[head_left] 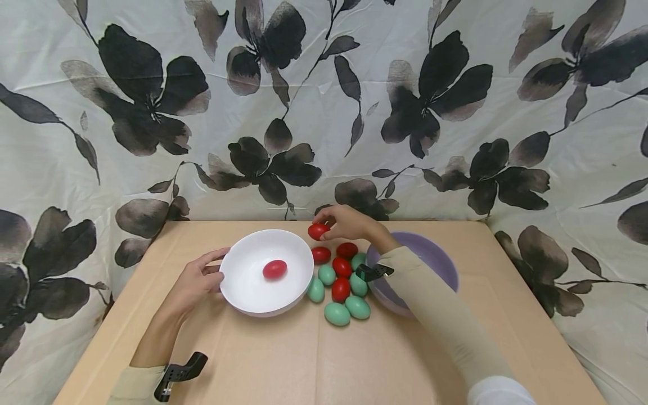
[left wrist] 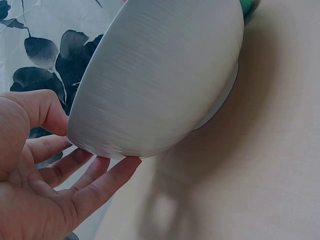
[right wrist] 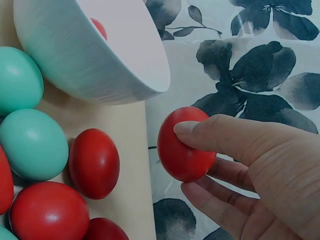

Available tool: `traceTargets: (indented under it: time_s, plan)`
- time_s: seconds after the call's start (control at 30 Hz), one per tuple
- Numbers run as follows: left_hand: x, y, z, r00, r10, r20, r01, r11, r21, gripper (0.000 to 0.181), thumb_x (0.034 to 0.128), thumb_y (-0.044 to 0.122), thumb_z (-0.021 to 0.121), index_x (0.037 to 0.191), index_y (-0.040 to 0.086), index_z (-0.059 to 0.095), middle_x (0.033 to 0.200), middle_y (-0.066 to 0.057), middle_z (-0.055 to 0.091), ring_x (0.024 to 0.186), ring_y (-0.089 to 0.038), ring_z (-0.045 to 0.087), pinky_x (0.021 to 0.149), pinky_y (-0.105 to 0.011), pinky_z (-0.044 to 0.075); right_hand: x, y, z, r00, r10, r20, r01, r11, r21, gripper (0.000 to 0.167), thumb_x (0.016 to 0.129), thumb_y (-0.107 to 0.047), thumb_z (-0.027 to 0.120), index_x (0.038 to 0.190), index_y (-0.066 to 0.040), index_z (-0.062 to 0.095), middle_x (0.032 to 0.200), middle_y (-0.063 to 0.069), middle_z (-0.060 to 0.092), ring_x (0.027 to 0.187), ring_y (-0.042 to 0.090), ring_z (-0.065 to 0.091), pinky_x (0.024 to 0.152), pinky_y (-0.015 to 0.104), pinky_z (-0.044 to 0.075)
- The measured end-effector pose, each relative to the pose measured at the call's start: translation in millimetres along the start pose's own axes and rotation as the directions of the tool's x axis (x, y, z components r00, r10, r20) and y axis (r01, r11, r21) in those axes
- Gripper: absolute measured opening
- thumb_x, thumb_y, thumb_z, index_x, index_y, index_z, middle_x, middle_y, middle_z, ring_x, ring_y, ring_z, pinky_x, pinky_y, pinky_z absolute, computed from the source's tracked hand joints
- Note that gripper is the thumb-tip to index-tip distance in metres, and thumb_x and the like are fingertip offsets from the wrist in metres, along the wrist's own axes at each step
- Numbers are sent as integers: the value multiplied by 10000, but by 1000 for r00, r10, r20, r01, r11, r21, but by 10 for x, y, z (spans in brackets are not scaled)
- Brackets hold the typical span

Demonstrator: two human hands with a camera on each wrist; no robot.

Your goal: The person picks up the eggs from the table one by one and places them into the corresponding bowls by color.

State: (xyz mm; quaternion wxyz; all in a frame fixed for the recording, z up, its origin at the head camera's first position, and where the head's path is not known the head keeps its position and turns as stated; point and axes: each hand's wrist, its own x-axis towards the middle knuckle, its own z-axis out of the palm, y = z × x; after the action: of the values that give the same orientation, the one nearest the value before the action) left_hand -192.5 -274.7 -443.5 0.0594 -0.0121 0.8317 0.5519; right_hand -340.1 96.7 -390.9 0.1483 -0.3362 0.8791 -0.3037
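The head view is bright, wrist views dimmer; a round white bowl (left wrist: 165,75) softly shadows the tan tabletop (left wrist: 290,165).

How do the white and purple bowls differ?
The white bowl is left of the green eggs, the purple bowl right of them. The left hand grips the white bowl; no hand grips the purple bowl. The white bowl shows one red egg inside; the purple bowl shows none, though a sleeve partly hides it. Both are round.
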Motion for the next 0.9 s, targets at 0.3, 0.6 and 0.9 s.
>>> traceTargets:
  time_s: [0.3,0.6,0.9]
  plan:
    - [-13,22,8,1000,12,6,-12,1000,-11,637,916,-3,571,1532,65,428,1501,-256,458,1243,-413,575,751,-302,598,-73,-75,-25,1000,-20,-9,20,1000,-20,427,861,-127,808,1271,-117,692,1164,16,719,1100,210,668,939,314,563]
    - [-19,19,25,1000,0,-1,0,1000,-5,640,917,12,576,1536,72,424,1512,-253,446,1272,-440,556,775,-310,600,-168,-183,-33,999,-42,-8,42,999,-2,441,847,-129,819,1268,-114,689,1188,32,703,1096,218,671,915,330,578]
    - [-13,-12,15,1000,1,-8,-1,1000,-5,643,906,0,568,1531,65,429,1501,-260,456,1269,-452,554,766,-311,601,-246,-336,-23,999,-30,13,30,999,16,439,854,-118,807,1274,-134,681,1197,12,681,1110,194,655,904,300,577]
